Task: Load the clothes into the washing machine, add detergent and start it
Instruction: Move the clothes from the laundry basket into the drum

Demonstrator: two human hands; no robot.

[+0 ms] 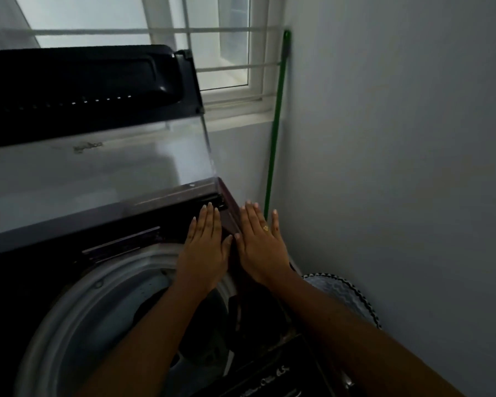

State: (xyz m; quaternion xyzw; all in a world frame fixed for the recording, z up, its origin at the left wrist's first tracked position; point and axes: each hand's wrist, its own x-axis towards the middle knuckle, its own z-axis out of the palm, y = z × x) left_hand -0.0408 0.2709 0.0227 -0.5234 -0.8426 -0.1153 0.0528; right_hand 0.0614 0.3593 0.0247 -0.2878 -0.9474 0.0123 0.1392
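Observation:
A top-loading washing machine [78, 293] fills the lower left, its folding lid [98, 164] raised upright. Dark clothes [204, 325] lie inside the grey drum, partly hidden by my forearms. My left hand [205, 247] lies flat, fingers spread, on the machine's back right top edge near the lid hinge. My right hand [259, 242], wearing a gold ring, rests flat beside it on the machine's dark red right rear corner. Neither hand holds anything. No detergent is in view.
A green broom handle [274, 138] leans in the corner against the white wall. A window with bars [221, 67] is behind the lid. A patterned basket rim [344, 293] sits low between the machine and the right wall. The control panel [272, 379] is at the bottom edge.

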